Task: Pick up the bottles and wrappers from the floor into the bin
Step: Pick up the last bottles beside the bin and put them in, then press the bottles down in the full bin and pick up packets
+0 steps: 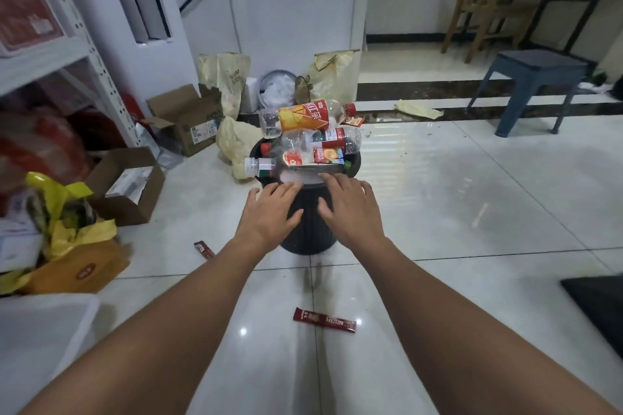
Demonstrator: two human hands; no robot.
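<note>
A black bin stands on the tiled floor, heaped above its rim with plastic bottles. An orange-labelled bottle lies across the top, and a clear bottle sticks out to the left. My left hand and my right hand rest spread on the bin's near rim and side, holding nothing. A red coffee-stick wrapper lies on the floor between my forearms. A second red wrapper lies left of the bin. A small red wrapper lies behind the bin.
Open cardboard boxes and yellow bags crowd the left side under a white metal shelf. Paper bags lean on the wall behind the bin. A blue stool and wooden chair stand at right. A dark mat lies at right.
</note>
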